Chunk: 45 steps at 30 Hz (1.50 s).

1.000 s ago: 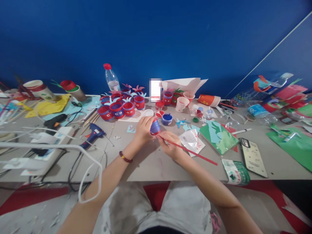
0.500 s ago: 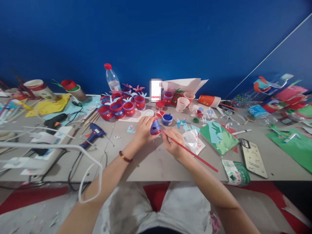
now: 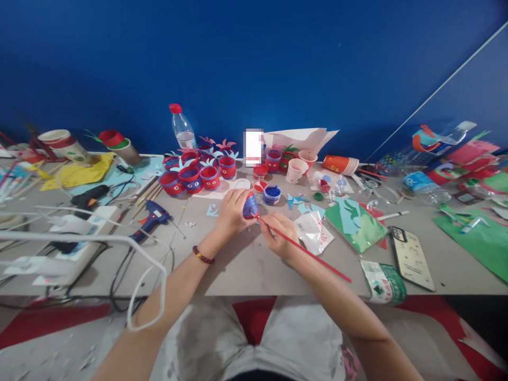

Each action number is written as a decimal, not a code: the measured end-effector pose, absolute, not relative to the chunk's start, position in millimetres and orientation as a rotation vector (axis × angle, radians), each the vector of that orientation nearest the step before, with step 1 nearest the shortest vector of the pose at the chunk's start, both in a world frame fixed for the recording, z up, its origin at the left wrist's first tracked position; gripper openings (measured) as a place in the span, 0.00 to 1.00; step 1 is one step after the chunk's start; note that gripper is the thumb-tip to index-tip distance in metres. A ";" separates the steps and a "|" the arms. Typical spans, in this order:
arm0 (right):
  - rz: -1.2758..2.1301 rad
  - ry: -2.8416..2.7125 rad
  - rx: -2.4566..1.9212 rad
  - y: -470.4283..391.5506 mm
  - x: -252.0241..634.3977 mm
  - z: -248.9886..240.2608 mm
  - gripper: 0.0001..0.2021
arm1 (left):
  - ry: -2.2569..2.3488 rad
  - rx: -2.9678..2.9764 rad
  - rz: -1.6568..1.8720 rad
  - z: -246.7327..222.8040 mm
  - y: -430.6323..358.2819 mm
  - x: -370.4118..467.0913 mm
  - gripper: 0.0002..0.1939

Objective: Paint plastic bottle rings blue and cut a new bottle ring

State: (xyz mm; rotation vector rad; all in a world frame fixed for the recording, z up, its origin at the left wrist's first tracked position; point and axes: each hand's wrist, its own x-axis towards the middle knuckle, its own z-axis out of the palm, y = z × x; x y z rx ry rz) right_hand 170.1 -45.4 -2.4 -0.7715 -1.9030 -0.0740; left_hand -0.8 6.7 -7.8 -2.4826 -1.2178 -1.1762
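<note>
My left hand (image 3: 233, 214) is closed round a small cup (image 3: 250, 206) painted blue and red, tilted on its side above the table. Between the fingers of my right hand (image 3: 280, 234) is a long red paintbrush (image 3: 313, 256), its tip at the cup's lower edge. Just behind the cup stands an open jar of blue paint (image 3: 272, 194). Farther back is a jar of red paint (image 3: 260, 171). Several finished-looking red and blue cups (image 3: 192, 180) with paper leaves and eyes stand to the left.
A glue gun (image 3: 150, 219) and a white power strip (image 3: 85, 241) with cables lie left. At the right are a white packet (image 3: 315, 233), a green sheet (image 3: 359, 238) and a phone (image 3: 411, 259). A bottle (image 3: 183, 129) stands by the blue wall.
The cup has turned slightly in my left hand, and both hands have shifted a little to the left. The brush tip stays at the cup's edge.
</note>
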 end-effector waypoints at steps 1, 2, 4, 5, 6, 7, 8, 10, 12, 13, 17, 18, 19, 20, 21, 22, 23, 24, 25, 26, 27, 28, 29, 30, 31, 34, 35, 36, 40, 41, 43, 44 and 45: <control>-0.044 -1.891 -0.769 -46.8 168.9 -1.0 0.07 | -1.208 -2.488 -1.178 -8.3 7.0 -0.9 0.36; -0.012 -1.878 -0.774 -47.9 167.9 0.2 0.07 | -1.198 -2.494 -1.182 -8.9 7.4 -0.9 0.37; 0.048 -1.858 -0.793 -49.2 165.9 1.5 0.06 | -1.178 -2.495 -1.199 -10.2 8.5 -1.0 0.36; 0.075 -1.854 -0.800 -49.4 165.0 1.5 0.06 | -1.172 -2.488 -1.208 -11.0 9.1 -1.0 0.36; 0.097 -1.856 -0.800 -49.2 164.1 1.2 0.06 | -1.167 -2.477 -1.216 -11.9 9.8 -1.1 0.35; 0.108 -1.864 -0.794 -48.9 163.5 0.6 0.06 | -1.163 -2.468 -1.221 -12.8 10.5 -1.2 0.35; 0.108 -1.875 -0.784 -48.4 163.1 -0.1 0.06 | -1.162 -2.463 -1.223 -13.6 11.1 -1.4 0.34; 0.074 -1.899 -0.765 -47.2 163.3 -1.5 0.07 | -1.171 -2.459 -1.225 -14.4 11.8 -1.6 0.34; 0.026 -1.918 -0.771 -46.4 164.7 -2.1 0.07 | -1.178 -2.465 -1.220 -13.6 11.5 -1.6 0.34; 0.005 -1.924 -0.783 -46.3 165.8 -2.0 0.07 | -1.185 -2.470 -1.211 -12.6 10.9 -1.5 0.34; -0.049 -1.917 -0.837 -45.8 170.6 1.7 0.06 | -1.253 -2.496 -1.170 -6.9 7.8 -1.1 0.34; -0.069 -1.906 -0.840 -45.3 172.0 3.0 0.06 | -1.268 -2.499 -1.161 -5.4 7.2 -1.1 0.34; -0.096 -1.892 -0.846 -44.6 173.6 4.2 0.06 | -1.277 -2.503 -1.154 -4.1 6.7 -1.1 0.33; -0.126 -1.878 -0.857 -43.7 175.2 5.0 0.06 | -1.283 -2.508 -1.149 -2.9 6.3 -1.1 0.32; -0.159 -1.863 -0.873 -42.5 177.1 5.3 0.06 | -1.285 -2.509 -1.150 -1.9 6.1 -1.1 0.31; -0.189 -1.849 -0.889 -41.1 178.9 5.0 0.06 | -1.285 -2.508 -1.155 -1.0 5.9 -1.1 0.31; -0.209 -1.839 -0.903 -39.7 180.7 4.2 0.06 | -1.283 -2.503 -1.164 -0.4 5.8 -1.0 0.30; -0.218 -1.834 -0.913 -38.4 182.2 2.8 0.06 | -1.277 -2.498 -1.171 -0.1 5.7 -0.8 0.30; -0.217 -1.833 -0.916 -37.3 183.2 1.1 0.06 | -1.265 -2.492 -1.175 0.1 5.6 -0.5 0.30; -0.208 -1.838 -0.914 -36.6 183.7 -0.7 0.06 | -1.250 -2.488 -1.175 0.0 5.5 -0.2 0.30; -0.193 -1.849 -0.911 -36.3 183.7 -2.4 0.05 | -1.233 -2.488 -1.170 -0.3 5.3 0.1 0.30; -0.178 -1.863 -0.902 -36.5 183.0 -3.8 0.05 | -1.218 -2.490 -1.164 -0.7 5.2 0.5 0.30; -0.165 -1.878 -0.890 -37.2 181.9 -4.7 0.05 | -1.210 -2.491 -1.161 -1.3 5.1 0.8 0.31; -0.152 -1.891 -0.878 -38.5 180.4 -4.9 0.05 | -1.210 -2.492 -1.159 -1.9 5.0 1.0 0.32; -0.139 -1.900 -0.866 -40.1 178.7 -4.6 0.06 | -1.219 -2.494 -1.160 -2.6 4.9 1.2 0.33; -0.086 -1.907 -0.835 -45.9 173.6 -1.4 0.06 | -1.258 -2.513 -1.164 -4.8 5.2 1.3 0.34; -0.061 -1.905 -0.822 -47.7 172.0 -0.1 0.06 | -1.260 -2.522 -1.163 -5.6 5.5 1.2 0.34; -0.032 -1.902 -0.802 -49.1 170.7 1.0 0.06 | -1.250 -2.529 -1.165 -6.3 5.8 1.1 0.33; 0.058 -1.875 -0.729 -50.1 168.4 3.8 0.06 | -1.197 -2.543 -1.200 -8.7 7.3 1.4 0.33; 0.060 -1.869 -0.729 -49.3 168.7 4.4 0.07 | -1.203 -2.544 -1.205 -8.9 7.5 1.7 0.33; 0.048 -1.851 -0.753 -47.4 170.5 6.1 0.07 | -1.228 -2.539 -1.198 -8.4 7.6 2.4 0.34; 0.040 -1.841 -0.771 -46.4 171.8 7.3 0.07 | -1.234 -2.532 -1.194 -7.9 7.5 2.7 0.35; 0.034 -1.828 -0.791 -45.6 173.2 8.9 0.07 | -1.231 -2.523 -1.196 -7.1 7.4 2.9 0.35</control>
